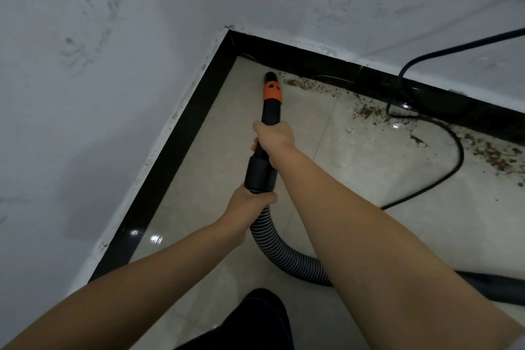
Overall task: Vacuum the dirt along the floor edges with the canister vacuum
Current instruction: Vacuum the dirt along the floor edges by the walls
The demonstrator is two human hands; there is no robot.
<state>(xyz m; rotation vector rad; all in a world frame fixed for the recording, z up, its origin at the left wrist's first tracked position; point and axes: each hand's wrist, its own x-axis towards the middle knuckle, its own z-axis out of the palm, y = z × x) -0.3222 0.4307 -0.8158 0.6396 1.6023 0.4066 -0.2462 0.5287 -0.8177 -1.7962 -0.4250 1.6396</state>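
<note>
A black vacuum wand (262,162) with an orange collar (272,91) points into the floor corner, its tip close to the black baseboard. My right hand (274,136) grips the wand's upper part. My left hand (250,207) holds it lower, where the ribbed grey hose (284,250) joins. Brown dirt (366,112) lies along the far floor edge, from just right of the wand's tip out to the right. The hose curves right behind my right forearm.
A black power cord (443,182) comes down the wall at the right and loops across the beige tiles. White walls meet at the corner (230,30), edged by a black baseboard (170,150). My dark trouser leg (255,321) is at the bottom.
</note>
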